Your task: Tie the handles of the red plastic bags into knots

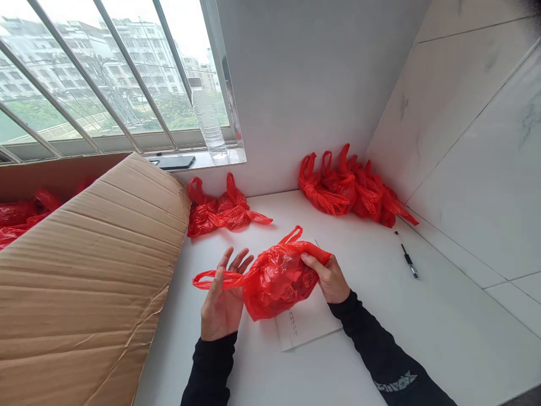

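A white table (pixel 443 338) fills the lower view, with a big cardboard box (pixel 93 254) on the left, its ribbed side slanting inward and more red bags (pixel 25 217) visible inside. Against the back wall, near the right corner, sits a cluster of red plastic bags (pixel 329 192); a smaller group of red bags (pixel 232 214) lies just beside the box. The held red bag (pixel 279 282) is in front of the person, between the two hands and above a sheet of paper (pixel 310 334). It looks light, soft and limp, its thin film likely slippery and easy to tear if stretched, with small lumpy contents that would probably shift about; the gathered neck or the handle loops seem the surest places to take hold, rather than the smooth belly. The right hand (pixel 332 279) pinches a bunched upper corner of film between thumb and fingers. The left hand (pixel 224 310) is palm up, fingers spread, the thumb lying across a handle loop that passes over the palm without a firm grip. As for writing, pale lettering (pixel 395 382) on the right sleeve is too slanted to read surely, and the small handwritten marks (pixel 292 323) on the paper are illegible. On the clear bottle (pixel 209 127), the phone (pixel 175 162) and the pen (pixel 409 262), no brand can be made out.
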`<action>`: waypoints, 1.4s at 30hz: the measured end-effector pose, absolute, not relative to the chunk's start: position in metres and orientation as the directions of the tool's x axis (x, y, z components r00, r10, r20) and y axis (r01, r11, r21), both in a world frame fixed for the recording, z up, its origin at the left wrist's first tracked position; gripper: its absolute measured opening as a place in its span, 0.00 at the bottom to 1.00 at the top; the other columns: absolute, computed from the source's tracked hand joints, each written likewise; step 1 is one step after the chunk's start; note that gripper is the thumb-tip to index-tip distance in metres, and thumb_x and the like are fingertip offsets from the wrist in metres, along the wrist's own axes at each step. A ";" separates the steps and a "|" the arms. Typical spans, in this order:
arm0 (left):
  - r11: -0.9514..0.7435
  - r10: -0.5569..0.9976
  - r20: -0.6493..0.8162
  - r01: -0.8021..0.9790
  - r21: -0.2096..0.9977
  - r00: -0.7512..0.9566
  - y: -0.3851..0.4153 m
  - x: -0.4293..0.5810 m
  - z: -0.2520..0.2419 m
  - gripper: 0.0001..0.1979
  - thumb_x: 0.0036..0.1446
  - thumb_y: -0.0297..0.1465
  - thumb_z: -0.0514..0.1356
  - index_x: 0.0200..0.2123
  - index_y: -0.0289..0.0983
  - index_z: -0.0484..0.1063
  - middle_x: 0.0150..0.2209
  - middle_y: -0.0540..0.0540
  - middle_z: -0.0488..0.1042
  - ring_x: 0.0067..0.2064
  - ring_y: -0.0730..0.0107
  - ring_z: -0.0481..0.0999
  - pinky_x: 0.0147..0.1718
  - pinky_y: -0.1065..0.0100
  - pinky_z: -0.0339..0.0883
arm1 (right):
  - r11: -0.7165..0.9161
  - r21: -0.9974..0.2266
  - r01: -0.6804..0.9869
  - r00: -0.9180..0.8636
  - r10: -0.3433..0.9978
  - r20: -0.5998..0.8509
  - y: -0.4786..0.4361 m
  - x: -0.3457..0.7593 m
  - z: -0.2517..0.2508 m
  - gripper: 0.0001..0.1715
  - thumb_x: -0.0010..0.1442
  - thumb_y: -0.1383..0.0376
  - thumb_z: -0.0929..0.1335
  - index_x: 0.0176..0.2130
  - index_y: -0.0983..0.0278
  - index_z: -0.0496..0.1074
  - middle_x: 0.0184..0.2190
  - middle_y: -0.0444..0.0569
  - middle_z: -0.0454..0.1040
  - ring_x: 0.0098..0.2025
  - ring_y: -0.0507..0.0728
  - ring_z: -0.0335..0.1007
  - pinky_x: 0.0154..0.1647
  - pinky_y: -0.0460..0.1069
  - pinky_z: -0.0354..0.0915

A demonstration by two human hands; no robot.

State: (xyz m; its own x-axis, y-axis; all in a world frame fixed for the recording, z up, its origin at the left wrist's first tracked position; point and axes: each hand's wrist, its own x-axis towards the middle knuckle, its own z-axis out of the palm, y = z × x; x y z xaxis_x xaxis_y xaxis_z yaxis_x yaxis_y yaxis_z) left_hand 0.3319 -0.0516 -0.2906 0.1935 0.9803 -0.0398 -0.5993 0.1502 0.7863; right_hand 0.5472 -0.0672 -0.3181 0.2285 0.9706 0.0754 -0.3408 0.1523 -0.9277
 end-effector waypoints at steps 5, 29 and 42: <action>0.073 0.974 0.015 -0.379 0.922 0.225 -0.058 0.336 -0.288 0.28 0.58 0.48 0.59 0.55 0.37 0.73 0.54 0.35 0.74 0.56 0.48 0.71 0.53 0.55 0.67 | 0.145 -0.952 -0.270 0.066 0.989 0.132 -0.075 0.546 -0.306 0.12 0.57 0.56 0.73 0.33 0.61 0.82 0.30 0.46 0.81 0.34 0.59 0.75 0.37 0.53 0.70; 0.187 0.951 -0.165 -0.061 0.980 0.262 -0.066 0.360 -0.302 0.15 0.52 0.41 0.68 0.27 0.35 0.73 0.24 0.50 0.71 0.27 0.72 0.68 0.28 0.70 0.64 | 0.188 -0.971 -0.147 -0.075 0.977 0.200 -0.076 0.543 -0.297 0.12 0.60 0.57 0.71 0.41 0.58 0.81 0.40 0.46 0.81 0.45 0.61 0.76 0.50 0.56 0.70; 0.165 0.956 -0.134 -0.101 0.981 0.262 -0.069 0.364 -0.295 0.14 0.53 0.41 0.67 0.31 0.35 0.75 0.28 0.47 0.75 0.32 0.64 0.75 0.34 0.66 0.69 | 0.141 -0.961 -0.237 -0.026 0.988 0.152 -0.077 0.542 -0.299 0.11 0.58 0.56 0.73 0.36 0.59 0.83 0.35 0.46 0.82 0.41 0.62 0.78 0.44 0.55 0.72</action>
